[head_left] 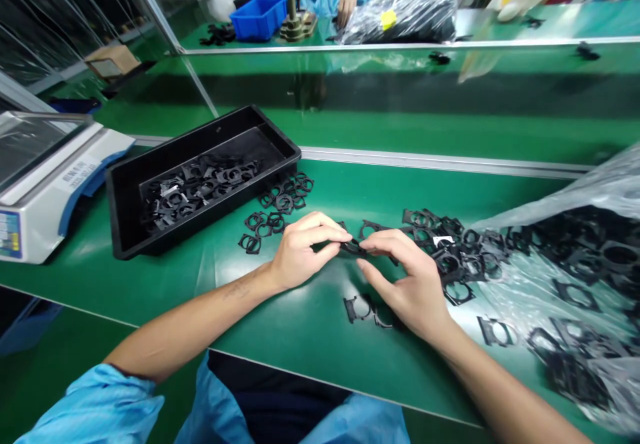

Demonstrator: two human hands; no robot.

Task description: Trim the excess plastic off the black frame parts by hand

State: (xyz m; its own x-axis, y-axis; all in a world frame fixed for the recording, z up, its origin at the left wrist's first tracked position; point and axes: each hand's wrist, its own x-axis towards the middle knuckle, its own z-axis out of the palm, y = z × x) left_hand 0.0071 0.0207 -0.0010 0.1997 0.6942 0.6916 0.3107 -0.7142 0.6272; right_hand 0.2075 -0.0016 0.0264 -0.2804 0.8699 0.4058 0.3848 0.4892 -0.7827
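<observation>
My left hand (305,247) and my right hand (410,277) meet over the green table, both pinching one small black plastic ring part (351,245) between thumbs and fingers. Just below them lies a loose black part (361,308) on the table. A heap of the same black parts (450,244) spreads to the right of my right hand. Several more parts (277,211) lie left of my left hand, beside a black tray (125,197) that holds many of them.
A clear plastic bag (590,277) full of black parts lies at the right. A white weighing scale (45,171) stands at the left. Behind a metal rail (440,161), another person in a blue coat sits near a blue bin (257,17).
</observation>
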